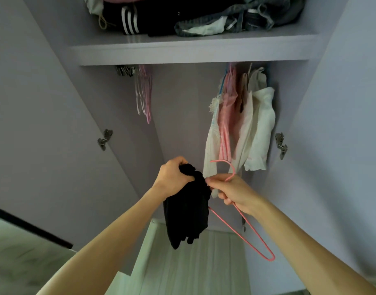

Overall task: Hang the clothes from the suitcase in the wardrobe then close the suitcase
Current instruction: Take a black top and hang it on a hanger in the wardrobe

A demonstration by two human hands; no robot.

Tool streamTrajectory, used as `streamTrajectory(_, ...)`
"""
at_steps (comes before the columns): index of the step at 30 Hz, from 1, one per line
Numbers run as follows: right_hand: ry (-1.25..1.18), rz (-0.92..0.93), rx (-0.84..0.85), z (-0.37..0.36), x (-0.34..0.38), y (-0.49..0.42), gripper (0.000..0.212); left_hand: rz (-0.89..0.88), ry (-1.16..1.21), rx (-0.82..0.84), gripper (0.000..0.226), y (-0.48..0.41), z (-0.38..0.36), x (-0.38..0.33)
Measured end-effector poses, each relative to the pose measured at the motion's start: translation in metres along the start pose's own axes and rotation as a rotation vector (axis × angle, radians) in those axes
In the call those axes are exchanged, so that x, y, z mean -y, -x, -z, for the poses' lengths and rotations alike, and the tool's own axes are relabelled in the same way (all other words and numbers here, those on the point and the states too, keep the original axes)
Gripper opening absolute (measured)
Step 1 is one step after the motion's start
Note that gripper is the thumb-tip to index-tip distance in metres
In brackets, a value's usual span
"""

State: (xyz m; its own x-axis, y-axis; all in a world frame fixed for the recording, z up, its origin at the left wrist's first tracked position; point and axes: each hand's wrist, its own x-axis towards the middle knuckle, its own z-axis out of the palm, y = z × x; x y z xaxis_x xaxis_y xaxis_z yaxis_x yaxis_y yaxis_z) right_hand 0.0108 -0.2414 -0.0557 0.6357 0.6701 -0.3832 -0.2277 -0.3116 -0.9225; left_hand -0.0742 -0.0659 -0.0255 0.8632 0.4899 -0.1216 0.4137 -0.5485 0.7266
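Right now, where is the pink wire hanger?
In the head view, the pink wire hanger is right of centre, held in the right hand, beside the black garment that the left hand grips.

Dark folded clothes pile [182, 15] w/ a striped item on upper shelf [193, 52], spare pink hangers [143, 92] bunched top L, metal hinge L [105, 139] & hinge R [281, 145], pale wood floor [193, 262] below.

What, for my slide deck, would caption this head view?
Left hand grips black garment; right hand holds pink hanger at open wardrobe.
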Motion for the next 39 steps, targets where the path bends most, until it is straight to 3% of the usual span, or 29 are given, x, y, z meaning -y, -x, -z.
streamTrajectory(3, -0.052, 0.011, 0.039, -0.009, 0.003, -0.008, 0.042, -0.022, -0.002, -0.021, 0.019, -0.004, 0.005, 0.0)
streamTrajectory(6, -0.007, 0.085, 0.031, -0.02, 0.005, -0.017, 0.033, -0.037, -0.023, -0.018, 0.022, -0.007, 0.009, 0.0)
streamTrajectory(10, 0.014, 0.127, -0.194, -0.019, 0.012, -0.032, 0.006, -0.047, -0.112, 0.014, 0.027, -0.013, 0.03, 0.009)
streamTrajectory(16, 0.333, 0.192, -0.517, 0.02, 0.02, -0.041, 0.016, -0.005, -0.318, -0.049, 0.014, -0.021, 0.086, 0.046)
streamTrajectory(20, 0.501, 0.198, -0.61, 0.034, 0.026, -0.048, 0.026, 0.045, -0.428, 0.05, 0.014, -0.023, 0.103, 0.065)
streamTrajectory(24, 0.665, 0.171, -0.543, 0.046, 0.025, -0.051, 0.023, 0.11, -0.209, 0.109, 0.027, -0.027, 0.123, 0.062)
streamTrajectory(27, 0.858, 0.181, -0.51, 0.047, 0.017, -0.052, 0.036, 0.142, -0.031, 0.123, 0.023, -0.024, 0.128, 0.052)
streamTrajectory(30, 1.041, 0.143, -0.456, 0.044, 0.011, -0.054, 0.037, 0.106, 0.078, 0.133, 0.019, -0.021, 0.122, 0.041)
streamTrajectory(33, 0.909, 0.075, -0.394, 0.044, 0.01, -0.054, 0.04, 0.053, 0.097, 0.115, 0.017, -0.017, 0.113, 0.026)
streamTrajectory(36, 0.582, 0.09, -0.368, 0.04, 0.01, -0.052, 0.034, 0.039, 0.188, 0.037, 0.019, -0.017, 0.106, 0.01)
streamTrajectory(39, 0.125, 0.219, -0.56, 0.034, 0.025, -0.046, 0.013, 0.014, 0.156, -0.026, 0.02, -0.023, 0.105, -0.012)
